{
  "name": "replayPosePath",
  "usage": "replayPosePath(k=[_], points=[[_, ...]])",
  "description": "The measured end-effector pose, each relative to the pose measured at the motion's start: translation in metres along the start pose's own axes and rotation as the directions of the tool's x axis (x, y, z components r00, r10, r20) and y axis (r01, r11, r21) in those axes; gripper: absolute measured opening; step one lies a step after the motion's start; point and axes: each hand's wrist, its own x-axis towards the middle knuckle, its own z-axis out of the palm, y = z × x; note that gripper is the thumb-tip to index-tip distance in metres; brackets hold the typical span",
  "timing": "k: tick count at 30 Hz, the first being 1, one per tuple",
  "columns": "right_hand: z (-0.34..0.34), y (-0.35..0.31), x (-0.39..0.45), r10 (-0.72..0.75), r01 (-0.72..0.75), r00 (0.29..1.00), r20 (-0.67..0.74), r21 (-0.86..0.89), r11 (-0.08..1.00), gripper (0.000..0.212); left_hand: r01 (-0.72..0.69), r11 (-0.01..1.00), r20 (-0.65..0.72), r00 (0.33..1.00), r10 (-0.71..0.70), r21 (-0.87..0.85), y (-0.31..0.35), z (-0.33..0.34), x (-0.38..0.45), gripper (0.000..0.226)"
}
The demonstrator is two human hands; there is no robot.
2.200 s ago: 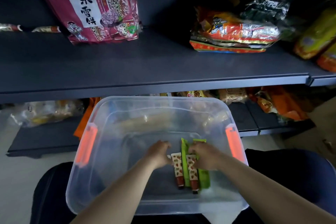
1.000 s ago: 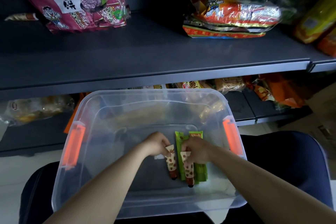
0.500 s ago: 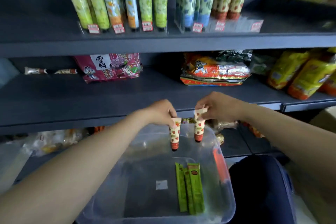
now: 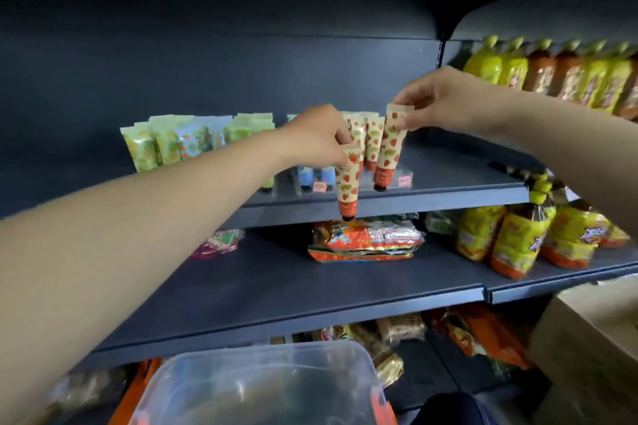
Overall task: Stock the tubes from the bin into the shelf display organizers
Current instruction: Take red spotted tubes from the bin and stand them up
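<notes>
My left hand (image 4: 316, 136) pinches the flat end of a strawberry-print tube (image 4: 347, 183), which hangs cap down in front of the upper shelf's edge. My right hand (image 4: 436, 101) pinches a second strawberry tube (image 4: 390, 152) by its top, over the right end of the clear display organizer (image 4: 404, 179). Two matching tubes (image 4: 366, 138) stand in the organizer behind it. Green and blue tubes (image 4: 179, 143) fill the slots to the left. The clear plastic bin (image 4: 262, 386) sits low in front of me; its contents are blurred.
Snack bags lie on the middle shelf (image 4: 310, 290): an orange pack (image 4: 366, 240) in the centre, yellow bags (image 4: 524, 238) to the right. More yellow and orange bags (image 4: 559, 74) line the upper right. A cardboard box (image 4: 593, 348) stands at the lower right.
Both hands picked a strawberry tube each out of the bin and raised them to the upper shelf. My view has tilted up from the bin to the display.
</notes>
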Motion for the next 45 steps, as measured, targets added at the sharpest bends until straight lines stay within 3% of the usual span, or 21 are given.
replayPosePath(k=[5,13,17,20,28,32,35,38,40,45], points=[[-0.01,0.018,0.027,0.023,-0.022,0.988,-0.15,0.009,1.0,0.01,-0.013,1.0,-0.112,0.994,0.015,0.014,0.018,-0.019,0.039,0.014],[0.014,0.054,0.056,0.054,-0.053,0.972,-0.23,0.01,0.999,0.016,0.063,0.997,-0.102,0.993,-0.057,0.053,0.015,-0.005,0.087,0.015],[0.025,0.068,0.062,0.049,-0.056,0.977,-0.21,-0.026,0.998,0.018,0.114,0.993,-0.117,0.987,-0.108,0.044,0.007,0.006,0.1,0.005],[0.029,0.075,0.066,0.053,-0.062,0.977,-0.206,-0.037,0.997,0.018,0.127,0.992,-0.1,0.987,-0.124,0.025,0.002,0.011,0.106,0.012],[0.039,0.087,0.073,0.119,-0.109,0.986,-0.121,0.086,0.99,0.019,0.09,0.993,-0.046,0.995,-0.087,0.082,-0.003,0.018,0.113,0.008],[0.037,0.087,0.074,0.169,-0.149,0.981,-0.091,0.197,0.969,0.016,0.107,0.991,-0.017,0.994,-0.106,0.074,0.002,0.013,0.117,0.024],[0.035,0.088,0.075,0.185,-0.163,0.981,-0.066,0.252,0.954,0.012,0.109,0.99,-0.003,0.994,-0.109,0.09,0.004,0.013,0.12,0.013],[0.035,0.09,0.076,0.184,-0.167,0.983,-0.022,0.32,0.933,0.013,0.118,0.986,0.009,0.993,-0.12,0.115,0.004,0.014,0.123,0.022],[0.035,0.091,0.078,0.187,-0.179,0.982,0.011,0.347,0.921,0.016,0.12,0.986,0.002,0.993,-0.121,0.119,0.003,0.014,0.123,0.012],[0.034,0.091,0.08,0.208,-0.198,0.978,0.007,0.348,0.916,0.018,0.123,0.987,-0.011,0.992,-0.123,0.106,0.001,0.013,0.122,0.025]])
